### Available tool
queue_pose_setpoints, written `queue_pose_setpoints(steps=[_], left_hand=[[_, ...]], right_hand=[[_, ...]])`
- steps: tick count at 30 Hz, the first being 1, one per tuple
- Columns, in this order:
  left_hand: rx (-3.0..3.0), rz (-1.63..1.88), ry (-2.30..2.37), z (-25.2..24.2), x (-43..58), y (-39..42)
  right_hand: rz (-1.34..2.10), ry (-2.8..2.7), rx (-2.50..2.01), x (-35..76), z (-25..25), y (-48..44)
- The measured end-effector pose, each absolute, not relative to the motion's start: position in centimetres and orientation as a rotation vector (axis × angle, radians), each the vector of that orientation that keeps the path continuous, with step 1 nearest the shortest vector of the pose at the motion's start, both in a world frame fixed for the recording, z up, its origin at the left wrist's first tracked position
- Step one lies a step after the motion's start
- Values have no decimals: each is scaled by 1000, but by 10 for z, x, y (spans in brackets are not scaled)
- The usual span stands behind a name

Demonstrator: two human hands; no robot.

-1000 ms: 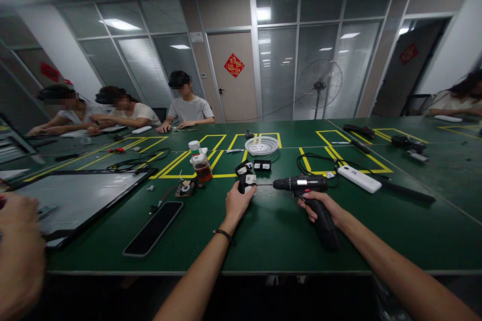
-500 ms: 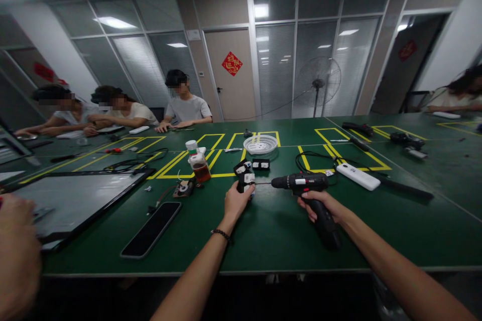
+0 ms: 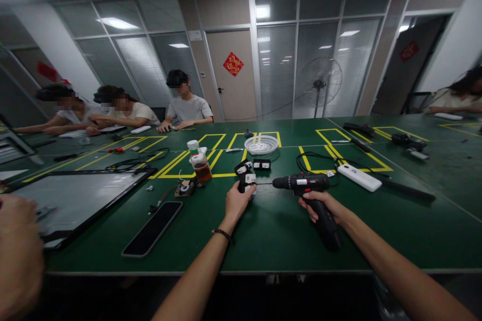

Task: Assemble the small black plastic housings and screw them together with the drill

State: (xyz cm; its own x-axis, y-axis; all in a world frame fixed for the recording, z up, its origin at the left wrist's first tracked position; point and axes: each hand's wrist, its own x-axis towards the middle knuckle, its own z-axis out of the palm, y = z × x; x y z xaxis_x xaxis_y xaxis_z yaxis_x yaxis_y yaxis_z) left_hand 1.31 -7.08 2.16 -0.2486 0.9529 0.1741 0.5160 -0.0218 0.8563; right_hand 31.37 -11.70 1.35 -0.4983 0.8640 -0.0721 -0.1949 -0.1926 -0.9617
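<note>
My right hand (image 3: 320, 205) is wrapped round the grip of a black cordless drill (image 3: 301, 182), finger near its red trigger. The drill lies level, its long thin bit pointing left. At the bit's tip is a small black-and-white part (image 3: 248, 179), pinched in my left hand (image 3: 237, 200). Whether the bit sits in a screw is too small to tell. Just behind stands a similar black block (image 3: 262, 164) with white labels. A bottle of brown liquid (image 3: 201, 165) and a small device with wires (image 3: 185, 188) are to the left of my left hand.
A phone (image 3: 152, 229) lies at the left front, beside a large framed panel (image 3: 94, 200). Another person's hand (image 3: 18, 241) is at the left edge. A white basket (image 3: 261, 145) stands behind; a white power bank-like block (image 3: 359, 177) and cables lie right. People sit across the table.
The view has shifted very slightly. Both hands, the drill and the small part keep the same positions relative to each other.
</note>
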Motion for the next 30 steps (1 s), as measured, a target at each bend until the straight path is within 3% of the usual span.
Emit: queue_pose_setpoints(steps=[30], left_hand=[[1556,1206,1776,16,11,-67]], right_hand=[[1835,-1292,-801,316,13,-115]])
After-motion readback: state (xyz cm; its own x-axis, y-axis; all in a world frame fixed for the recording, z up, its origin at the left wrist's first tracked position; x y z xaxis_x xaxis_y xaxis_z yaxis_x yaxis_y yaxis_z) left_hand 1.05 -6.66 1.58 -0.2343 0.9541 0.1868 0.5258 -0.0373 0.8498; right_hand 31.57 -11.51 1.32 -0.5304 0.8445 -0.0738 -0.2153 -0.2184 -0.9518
